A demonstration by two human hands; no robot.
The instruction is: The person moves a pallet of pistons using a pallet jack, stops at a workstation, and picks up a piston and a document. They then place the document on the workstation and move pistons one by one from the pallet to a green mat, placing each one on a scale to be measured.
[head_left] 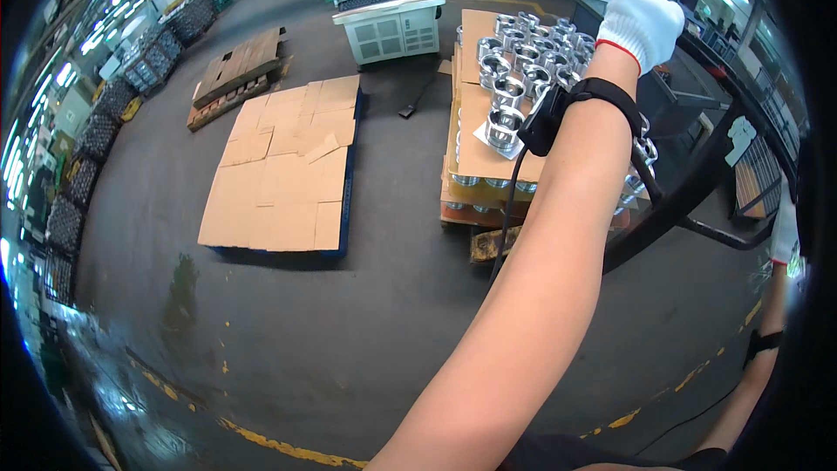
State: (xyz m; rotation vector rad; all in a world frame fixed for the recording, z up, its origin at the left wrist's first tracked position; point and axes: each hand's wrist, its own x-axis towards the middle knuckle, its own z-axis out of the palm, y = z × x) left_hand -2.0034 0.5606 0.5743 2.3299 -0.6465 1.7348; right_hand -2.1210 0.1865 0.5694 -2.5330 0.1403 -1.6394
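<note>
My left hand (643, 24), in a white knit glove with a red cuff, is closed in a fist at the upper right. It is shut on the end of a black tubular bar (708, 59), which curves away to the right; the fingertips are hidden. A black device is strapped to that wrist. My right hand (785, 225), gloved in white too, hangs at the dark right rim beside the bar, its fingers too obscured to read. Beyond my left forearm, silver piston-like metal parts (506, 125) stand crowded on a cardboard layer (478, 155) of a stacked pallet.
Flat cardboard (288, 170) covers a blue pallet at left centre. Farther back lie wooden pallets (235, 70) and a pale cabinet (392, 30) with a green top. Loaded mesh crates (144, 61) line the left side. Yellow lines (288, 449) mark the grey floor.
</note>
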